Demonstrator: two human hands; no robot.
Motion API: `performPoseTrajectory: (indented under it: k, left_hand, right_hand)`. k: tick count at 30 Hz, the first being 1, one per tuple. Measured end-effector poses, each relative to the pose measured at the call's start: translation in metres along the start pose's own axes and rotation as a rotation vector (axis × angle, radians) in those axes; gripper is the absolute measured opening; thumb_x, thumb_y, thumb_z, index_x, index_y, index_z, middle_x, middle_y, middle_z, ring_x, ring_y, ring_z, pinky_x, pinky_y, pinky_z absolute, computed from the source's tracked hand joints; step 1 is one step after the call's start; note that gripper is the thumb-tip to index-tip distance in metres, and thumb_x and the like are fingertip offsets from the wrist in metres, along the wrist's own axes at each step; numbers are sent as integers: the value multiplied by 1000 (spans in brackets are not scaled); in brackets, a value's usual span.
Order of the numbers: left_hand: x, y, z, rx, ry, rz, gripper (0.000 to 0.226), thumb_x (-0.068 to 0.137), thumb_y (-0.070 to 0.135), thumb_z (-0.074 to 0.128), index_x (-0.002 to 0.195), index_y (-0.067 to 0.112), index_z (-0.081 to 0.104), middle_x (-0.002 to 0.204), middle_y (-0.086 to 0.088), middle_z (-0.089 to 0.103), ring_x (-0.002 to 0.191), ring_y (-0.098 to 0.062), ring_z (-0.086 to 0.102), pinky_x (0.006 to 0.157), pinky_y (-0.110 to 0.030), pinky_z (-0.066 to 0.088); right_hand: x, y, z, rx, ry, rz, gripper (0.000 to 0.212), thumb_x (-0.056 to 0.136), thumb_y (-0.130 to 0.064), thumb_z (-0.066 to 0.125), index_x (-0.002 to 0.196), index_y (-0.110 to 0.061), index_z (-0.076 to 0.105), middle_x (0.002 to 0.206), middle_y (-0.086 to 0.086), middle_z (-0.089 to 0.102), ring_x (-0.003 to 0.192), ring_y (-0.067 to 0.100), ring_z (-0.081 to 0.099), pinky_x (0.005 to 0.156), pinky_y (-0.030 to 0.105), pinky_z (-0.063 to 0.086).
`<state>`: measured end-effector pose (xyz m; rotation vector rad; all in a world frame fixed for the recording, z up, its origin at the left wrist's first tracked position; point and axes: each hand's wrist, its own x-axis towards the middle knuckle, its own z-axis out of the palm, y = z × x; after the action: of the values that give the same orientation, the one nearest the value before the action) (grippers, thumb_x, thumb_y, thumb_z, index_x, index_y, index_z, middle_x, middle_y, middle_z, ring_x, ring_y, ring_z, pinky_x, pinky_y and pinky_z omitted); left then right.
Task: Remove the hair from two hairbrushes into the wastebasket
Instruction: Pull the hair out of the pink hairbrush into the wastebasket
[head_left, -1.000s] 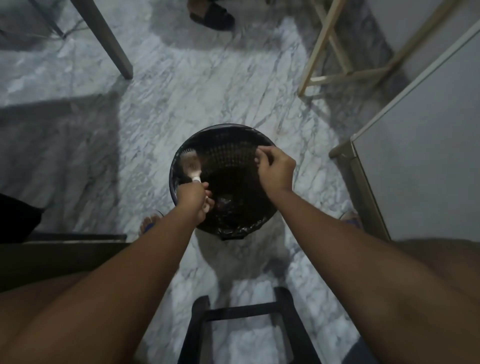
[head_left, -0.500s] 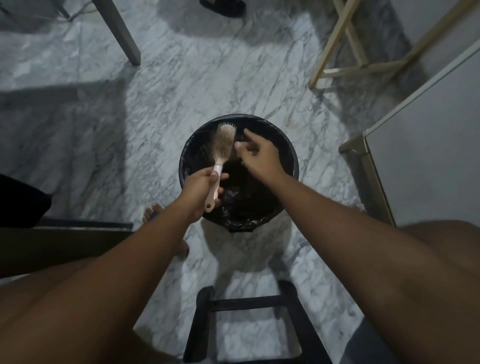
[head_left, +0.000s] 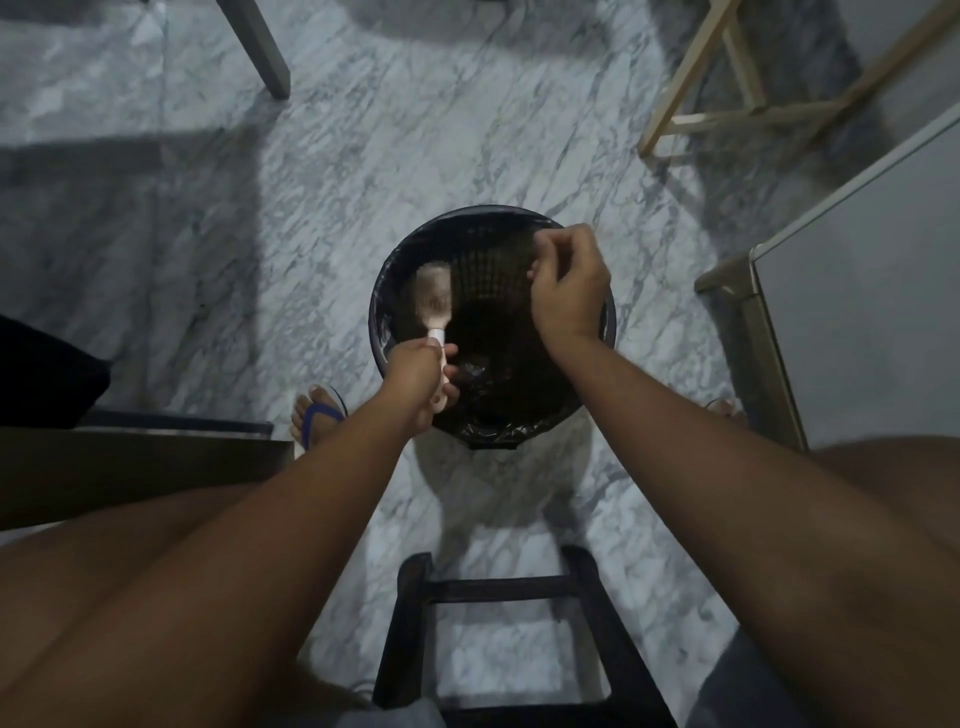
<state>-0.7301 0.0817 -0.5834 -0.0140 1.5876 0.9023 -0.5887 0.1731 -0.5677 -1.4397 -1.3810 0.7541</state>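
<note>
A round black wastebasket (head_left: 410, 249) lined with a dark bag stands on the marble floor in front of me. My left hand (head_left: 418, 376) grips the pale handle of a hairbrush (head_left: 434, 301), whose oval head, matted with hair, points away over the basket's left side. My right hand (head_left: 569, 291) hovers over the basket's right side, fingers pinched together at the tips. Whether strands of hair are between them is too faint to tell. No second hairbrush is in view.
A black stool frame (head_left: 519, 592) sits between my knees, close in front. A pale cabinet (head_left: 857, 312) stands at the right, a wooden frame (head_left: 727, 114) at the far right, a table leg (head_left: 260, 52) at the far left. My sandalled foot (head_left: 317, 421) rests left of the basket.
My right hand has drawn away from the brush head to the basket's right side, fingers pinched. The brush has swung back to the left over the basket.
</note>
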Motion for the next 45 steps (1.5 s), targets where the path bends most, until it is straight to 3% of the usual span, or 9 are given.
performPoseTrajectory:
  k: [4, 9, 12, 16, 22, 32, 38, 41, 45]
  left_hand:
    - [1, -3, -4, -52, 34, -8, 23, 101, 13, 35, 95, 8, 56, 79, -3, 46, 54, -8, 39, 40, -19, 29]
    - [-4, -2, -2, 34, -57, 105, 20, 103, 15, 41, 110, 13, 60, 106, -3, 64, 61, -12, 45, 43, -24, 36]
    - [-6, -1, 0, 52, -128, 115, 22, 103, 16, 43, 118, 13, 59, 111, -3, 66, 63, -13, 48, 44, -24, 37]
    - [-12, -2, 4, 58, -204, 99, 24, 103, 16, 44, 121, 15, 59, 112, -4, 66, 64, -14, 51, 46, -24, 37]
    - [-17, 3, 1, -63, -406, 41, 33, 105, 13, 36, 133, 18, 53, 121, -5, 64, 72, -14, 57, 53, -27, 43]
    - [-15, -1, -9, -237, -430, -70, 28, 105, 12, 34, 122, 11, 56, 120, -3, 62, 76, -13, 57, 50, -25, 47]
    - [-13, -1, -12, -301, -352, -42, 36, 105, 10, 33, 138, 12, 48, 118, -3, 64, 79, -14, 63, 52, -26, 49]
    - [-9, -1, -14, -353, -286, -4, 38, 104, 7, 33, 140, 8, 46, 117, -5, 62, 74, -13, 58, 51, -26, 50]
    - [-9, -1, -14, -293, -304, 14, 40, 103, 7, 34, 142, 11, 45, 120, -4, 63, 73, -13, 56, 54, -27, 49]
  right_hand:
    - [4, -3, -6, -93, 39, 141, 13, 100, -13, 50, 97, -1, 53, 89, 11, 66, 75, 18, 60, 59, 16, 39]
    - [-8, 19, -10, -729, -819, 407, 30, 90, -8, 60, 118, 3, 59, 120, 21, 61, 114, 36, 58, 94, 33, 47]
    - [-16, 16, -7, -479, -672, 273, 49, 95, -13, 56, 142, -4, 47, 138, 19, 55, 126, 29, 54, 105, 28, 39]
    - [-19, 6, 1, -129, -520, 171, 54, 89, -29, 71, 140, -19, 54, 125, 3, 67, 93, 3, 65, 91, 14, 51]
    - [-17, 0, 3, -154, -421, 65, 21, 87, -21, 74, 105, -12, 78, 99, 1, 78, 91, 4, 70, 89, 24, 55]
    - [14, -15, -4, -93, -83, -156, 14, 92, -17, 64, 89, -8, 74, 85, 2, 72, 81, 12, 66, 77, 30, 55]
    - [18, -1, -12, -28, 190, 53, 17, 95, -26, 59, 92, -11, 66, 88, 2, 69, 80, 20, 67, 68, 47, 57]
    - [3, 6, -21, -125, 73, 134, 12, 96, -21, 57, 94, -13, 66, 89, 2, 69, 82, 19, 66, 77, 37, 56]
    - [-14, 14, -18, -487, -543, 322, 34, 92, -5, 55, 126, -2, 60, 123, 18, 64, 115, 32, 60, 93, 22, 43]
